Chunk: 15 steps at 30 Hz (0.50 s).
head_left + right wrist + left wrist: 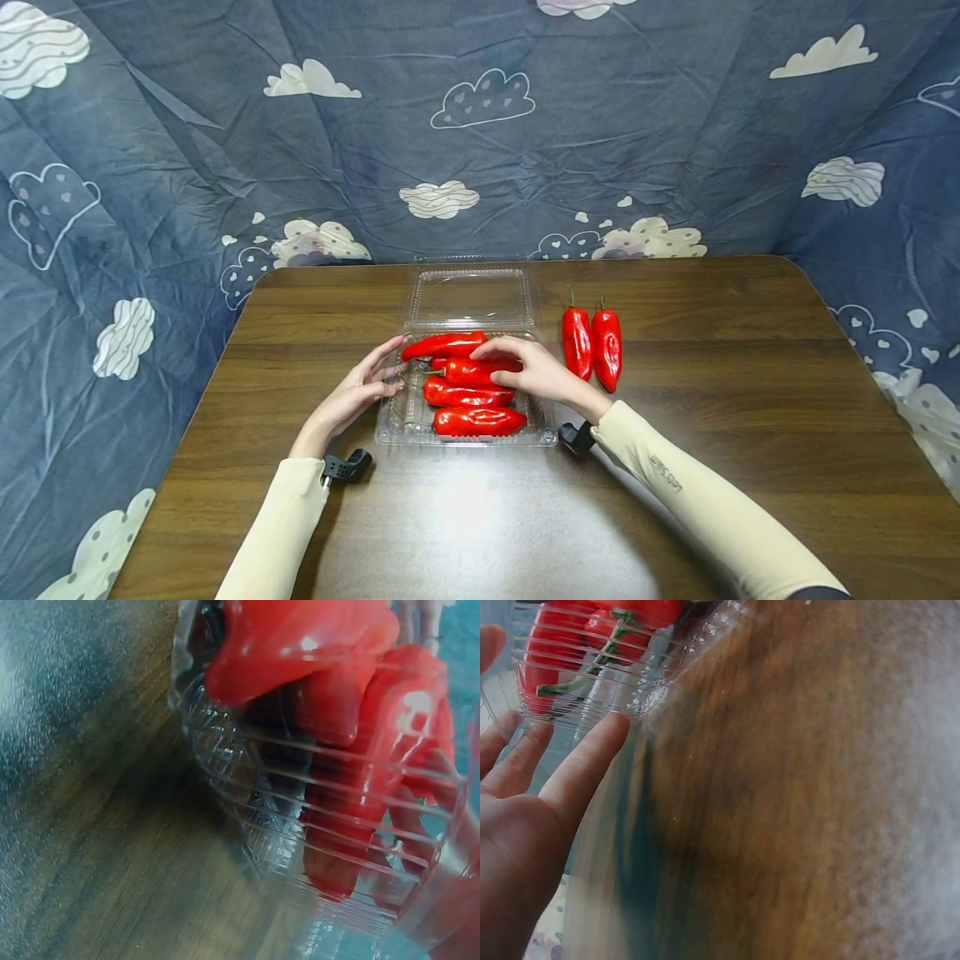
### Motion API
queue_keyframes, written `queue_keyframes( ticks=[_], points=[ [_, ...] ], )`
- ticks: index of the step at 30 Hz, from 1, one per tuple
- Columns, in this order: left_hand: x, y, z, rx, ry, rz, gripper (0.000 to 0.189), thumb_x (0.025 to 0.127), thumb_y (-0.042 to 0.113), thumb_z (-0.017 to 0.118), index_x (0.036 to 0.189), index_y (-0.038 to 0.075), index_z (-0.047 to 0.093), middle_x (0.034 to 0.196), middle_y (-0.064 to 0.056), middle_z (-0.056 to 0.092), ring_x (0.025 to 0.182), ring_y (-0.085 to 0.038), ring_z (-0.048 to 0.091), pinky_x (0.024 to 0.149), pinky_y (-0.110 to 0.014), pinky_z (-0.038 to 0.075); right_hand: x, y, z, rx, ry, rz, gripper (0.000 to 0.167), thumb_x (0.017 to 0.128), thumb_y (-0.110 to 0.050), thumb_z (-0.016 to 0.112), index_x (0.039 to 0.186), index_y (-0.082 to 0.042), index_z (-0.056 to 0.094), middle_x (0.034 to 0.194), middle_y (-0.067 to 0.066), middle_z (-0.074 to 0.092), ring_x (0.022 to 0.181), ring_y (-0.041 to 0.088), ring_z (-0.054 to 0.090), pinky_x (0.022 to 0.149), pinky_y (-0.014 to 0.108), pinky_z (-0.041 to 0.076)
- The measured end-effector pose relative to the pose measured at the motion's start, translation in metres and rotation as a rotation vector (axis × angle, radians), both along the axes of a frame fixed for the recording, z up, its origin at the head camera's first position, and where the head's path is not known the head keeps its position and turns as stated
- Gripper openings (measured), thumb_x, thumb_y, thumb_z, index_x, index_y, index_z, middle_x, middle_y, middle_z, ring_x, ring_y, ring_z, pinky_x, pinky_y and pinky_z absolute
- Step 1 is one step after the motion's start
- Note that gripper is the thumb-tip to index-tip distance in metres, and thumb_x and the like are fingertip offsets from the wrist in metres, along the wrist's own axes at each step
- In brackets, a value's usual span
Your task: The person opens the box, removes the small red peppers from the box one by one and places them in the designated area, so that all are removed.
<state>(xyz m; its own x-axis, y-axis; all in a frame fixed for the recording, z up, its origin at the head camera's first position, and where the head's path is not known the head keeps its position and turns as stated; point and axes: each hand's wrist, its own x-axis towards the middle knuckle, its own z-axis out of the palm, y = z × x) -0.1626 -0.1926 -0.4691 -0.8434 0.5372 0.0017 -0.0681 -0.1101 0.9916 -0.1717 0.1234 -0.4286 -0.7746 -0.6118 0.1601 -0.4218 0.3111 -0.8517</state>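
A clear plastic clamshell box [390, 436] lies on the table with several red peppers inside, among them one at the back [444, 345] and one along the front [480, 422]. My right hand [538, 371] reaches in from the right, its thumb and fingers around a pepper [468, 372] in the middle. Part of that pepper is hidden under the hand. At the box's left side is my left hand [352, 400], fingers extended; the left wrist view shows its fingertips [615, 727] right at the ribbed wall. A green stem [611, 652] shows through this wall.
The box's clear lid [472, 297] is folded back toward the table's far edge. Two more red peppers [577, 340] lie side by side right of the box, stems pointing away. Behind the wooden table [720, 367] hangs a blue cloth [487, 167] with cloud prints.
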Motion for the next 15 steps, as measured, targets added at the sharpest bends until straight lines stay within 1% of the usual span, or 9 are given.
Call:
queue_keyframes(
  ticks=[3, 8, 11, 15],
  points=[
    [-0.0005, -0.0002, -0.001, -0.002, 0.007, -0.003, 0.076, 0.085, -0.016, 0.044, 0.152, 0.002, 0.014, 0.158, -0.016, 0.008, 0.135, -0.047, 0.022, 0.101, -0.036, 0.043, -0.0012, -0.0009, -0.0019, 0.017, 0.015, 0.006, 0.033, 0.083, 0.004, 0.063, 0.116, -0.002, 0.064, 0.116, 0.01, 0.064, 0.109, 0.025, 0.057, 0.098, 0.043, 0.043],
    [-0.0008, -0.0002, -0.0022, -0.001, -0.003, 0.002, 0.076, 0.085, -0.016, 0.044, 0.152, 0.003, 0.014, 0.158, -0.015, 0.008, 0.135, -0.046, 0.022, 0.101, -0.034, 0.043, 0.0001, -0.0017, -0.0009, 0.017, 0.014, 0.006, 0.033, 0.082, 0.005, 0.064, 0.115, 0.0, 0.064, 0.113, 0.013, 0.064, 0.105, 0.027, 0.06, 0.094, 0.043, 0.046],
    [-0.0009, -0.0001, -0.0023, -0.004, 0.0, 0.001, 0.076, 0.085, -0.016, 0.044, 0.152, 0.003, 0.014, 0.158, -0.015, 0.008, 0.135, -0.046, 0.022, 0.102, -0.036, 0.042, 0.0012, -0.0019, -0.0001, 0.031, 0.021, 0.002, 0.032, 0.082, 0.004, 0.065, 0.114, 0.0, 0.064, 0.112, 0.012, 0.064, 0.101, 0.026, 0.061, 0.09, 0.041, 0.049],
    [-0.0006, -0.0001, -0.0012, -0.001, -0.001, 0.004, 0.076, 0.085, -0.016, 0.043, 0.152, 0.003, 0.014, 0.158, -0.015, 0.008, 0.134, -0.047, 0.022, 0.103, -0.041, 0.04, 0.0016, -0.0023, 0.0001, 0.067, 0.025, -0.006, 0.032, 0.082, 0.003, 0.065, 0.113, -0.003, 0.065, 0.106, 0.01, 0.065, 0.091, 0.023, 0.061, 0.081, 0.036, 0.053]
  ],
)
